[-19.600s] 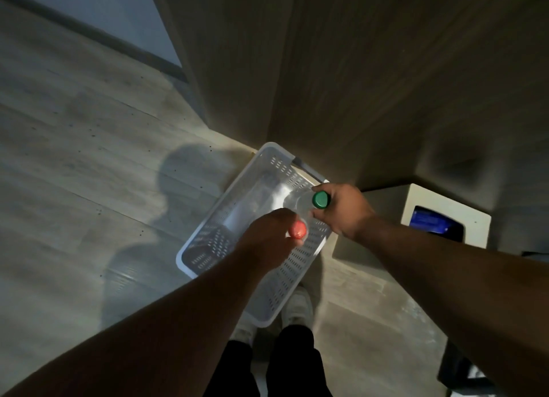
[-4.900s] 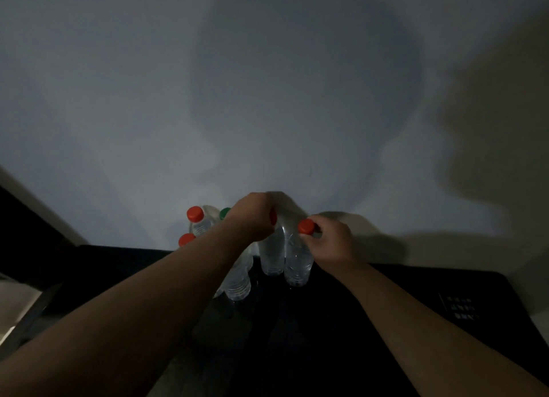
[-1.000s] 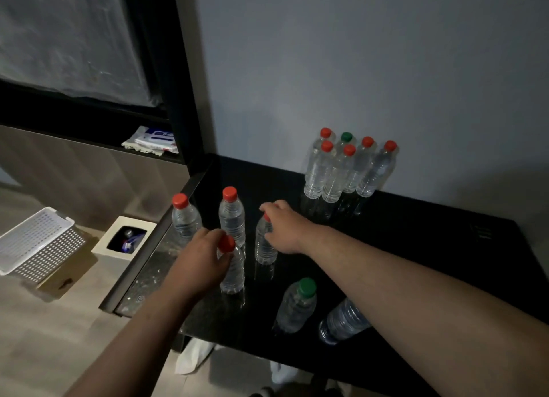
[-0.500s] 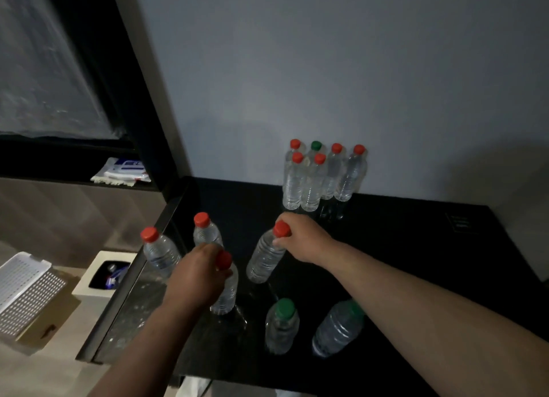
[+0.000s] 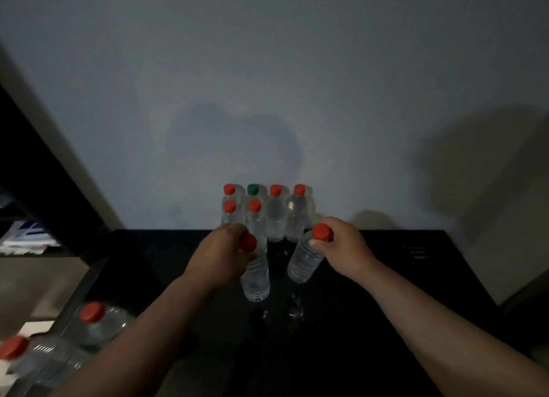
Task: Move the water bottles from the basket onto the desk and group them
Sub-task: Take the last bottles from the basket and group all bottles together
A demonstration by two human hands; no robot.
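My left hand (image 5: 221,254) grips the neck of a clear red-capped bottle (image 5: 255,281) held above the black desk (image 5: 371,307). My right hand (image 5: 341,248) grips another red-capped bottle (image 5: 303,263) by its top, tilted, a little to the right. Both are just in front of the group of bottles (image 5: 276,218) standing against the wall, most red-capped and one green-capped (image 5: 252,189). Two more red-capped bottles (image 5: 98,325) (image 5: 35,364) stand at the desk's left front corner. The basket is out of view.
A grey wall rises directly behind the desk. A dark window frame (image 5: 44,171) and a ledge with a white packet (image 5: 26,236) lie to the left. The desk's left edge (image 5: 80,301) drops to the floor.
Both hands have lifted their red-capped bottles and carried them back toward the group at the wall. My view has swung right and forward; the green-capped bottles at the front have left the frame.
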